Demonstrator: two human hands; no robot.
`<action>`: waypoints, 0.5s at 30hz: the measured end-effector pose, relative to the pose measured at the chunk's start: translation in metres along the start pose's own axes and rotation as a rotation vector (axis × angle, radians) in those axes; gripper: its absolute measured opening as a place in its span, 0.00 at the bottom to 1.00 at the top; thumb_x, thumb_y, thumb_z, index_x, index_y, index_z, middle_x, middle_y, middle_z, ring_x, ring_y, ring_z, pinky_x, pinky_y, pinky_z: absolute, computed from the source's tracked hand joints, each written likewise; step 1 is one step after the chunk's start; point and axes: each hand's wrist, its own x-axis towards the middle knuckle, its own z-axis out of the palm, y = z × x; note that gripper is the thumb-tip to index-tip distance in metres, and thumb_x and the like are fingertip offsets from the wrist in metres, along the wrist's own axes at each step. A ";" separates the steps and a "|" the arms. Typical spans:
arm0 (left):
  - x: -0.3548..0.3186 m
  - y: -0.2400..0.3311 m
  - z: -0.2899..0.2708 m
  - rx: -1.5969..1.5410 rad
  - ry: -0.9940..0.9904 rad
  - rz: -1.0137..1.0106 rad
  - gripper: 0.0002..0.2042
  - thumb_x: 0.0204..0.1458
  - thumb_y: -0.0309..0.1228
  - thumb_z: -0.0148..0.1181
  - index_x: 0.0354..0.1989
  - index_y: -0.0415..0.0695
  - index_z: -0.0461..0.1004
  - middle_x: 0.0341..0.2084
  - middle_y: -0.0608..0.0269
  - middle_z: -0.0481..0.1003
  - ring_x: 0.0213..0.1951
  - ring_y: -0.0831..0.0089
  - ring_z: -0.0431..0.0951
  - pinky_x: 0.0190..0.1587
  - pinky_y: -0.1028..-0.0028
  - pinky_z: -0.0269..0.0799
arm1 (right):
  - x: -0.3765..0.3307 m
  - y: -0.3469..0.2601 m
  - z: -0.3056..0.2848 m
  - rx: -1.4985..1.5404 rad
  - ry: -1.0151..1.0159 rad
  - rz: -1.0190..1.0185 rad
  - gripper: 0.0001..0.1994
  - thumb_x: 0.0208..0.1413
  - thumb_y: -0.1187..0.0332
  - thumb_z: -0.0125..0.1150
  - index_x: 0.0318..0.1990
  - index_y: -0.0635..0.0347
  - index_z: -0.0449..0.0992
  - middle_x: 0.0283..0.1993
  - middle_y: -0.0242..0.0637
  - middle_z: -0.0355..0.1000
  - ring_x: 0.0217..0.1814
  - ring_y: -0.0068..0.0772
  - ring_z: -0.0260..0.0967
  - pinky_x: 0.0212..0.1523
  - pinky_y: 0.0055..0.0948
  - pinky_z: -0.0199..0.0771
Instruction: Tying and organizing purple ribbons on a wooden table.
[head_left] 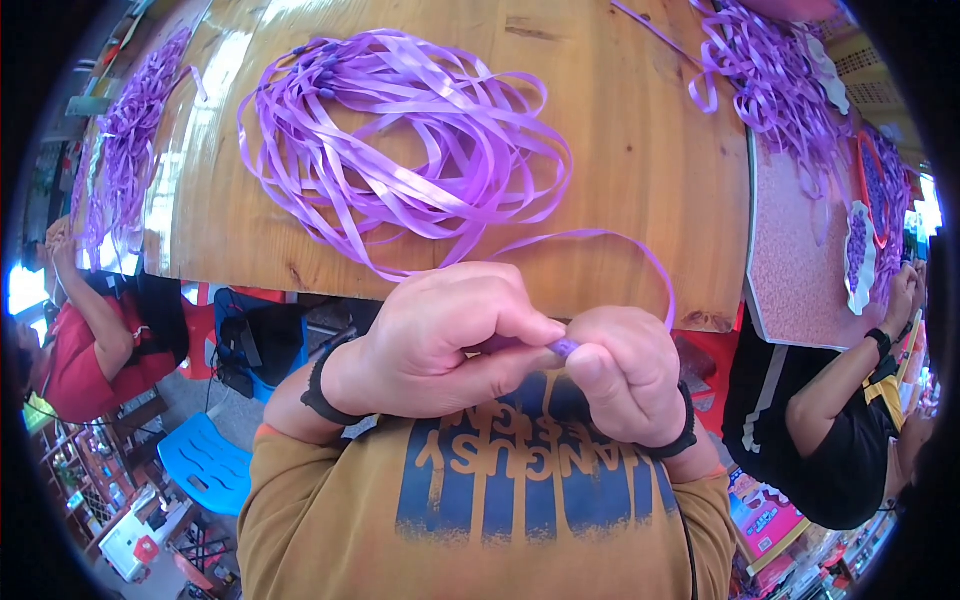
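My left hand [440, 330] and my right hand [635, 370] meet in front of my chest, at the near edge of the wooden table. Both are closed in pinches around a purple ribbon, whose darker purple end piece [563, 347] shows between the fingertips. What kind of end piece it is, I cannot tell. A loose strand of the ribbon [600, 233] arcs over the tabletop and drops behind my right hand. Just beyond my hands lies a large looped heap of purple ribbons [480, 175], with several dark end pieces [320, 70] gathered at its far left.
More purple ribbons hang at the table's left [135, 125] and far right [780, 100]. People sit at either side: a red sleeve [80, 360] left, a black sleeve [840, 440] right. A blue stool [207, 462] stands at lower left. The wooden table [650, 170] ends before me.
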 end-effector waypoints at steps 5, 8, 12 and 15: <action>-0.001 0.002 -0.002 -0.014 -0.056 -0.013 0.09 0.39 0.21 0.65 0.31 0.40 0.74 0.16 0.65 0.69 0.18 0.71 0.69 0.20 0.76 0.61 | -0.002 0.001 -0.002 0.087 -0.088 0.052 0.09 0.56 0.69 0.51 0.27 0.64 0.69 0.20 0.37 0.64 0.19 0.39 0.63 0.20 0.31 0.62; -0.002 0.001 -0.005 0.011 -0.104 0.013 0.09 0.38 0.21 0.65 0.30 0.40 0.73 0.16 0.64 0.69 0.18 0.69 0.69 0.19 0.75 0.61 | -0.004 -0.005 -0.004 0.096 -0.131 0.172 0.10 0.55 0.69 0.50 0.24 0.62 0.71 0.21 0.36 0.68 0.21 0.39 0.67 0.24 0.32 0.64; -0.002 0.003 -0.008 0.056 -0.150 0.057 0.09 0.38 0.21 0.64 0.30 0.41 0.73 0.16 0.63 0.69 0.17 0.67 0.69 0.18 0.73 0.61 | -0.002 -0.005 -0.008 0.097 -0.264 0.230 0.12 0.55 0.68 0.50 0.21 0.62 0.70 0.19 0.36 0.67 0.21 0.39 0.66 0.23 0.32 0.63; 0.002 0.002 -0.011 0.032 -0.196 0.085 0.09 0.39 0.21 0.63 0.30 0.42 0.73 0.16 0.64 0.68 0.16 0.67 0.68 0.16 0.72 0.60 | -0.003 -0.005 -0.007 0.194 -0.291 0.289 0.14 0.55 0.66 0.50 0.19 0.62 0.69 0.18 0.36 0.66 0.20 0.39 0.66 0.23 0.32 0.62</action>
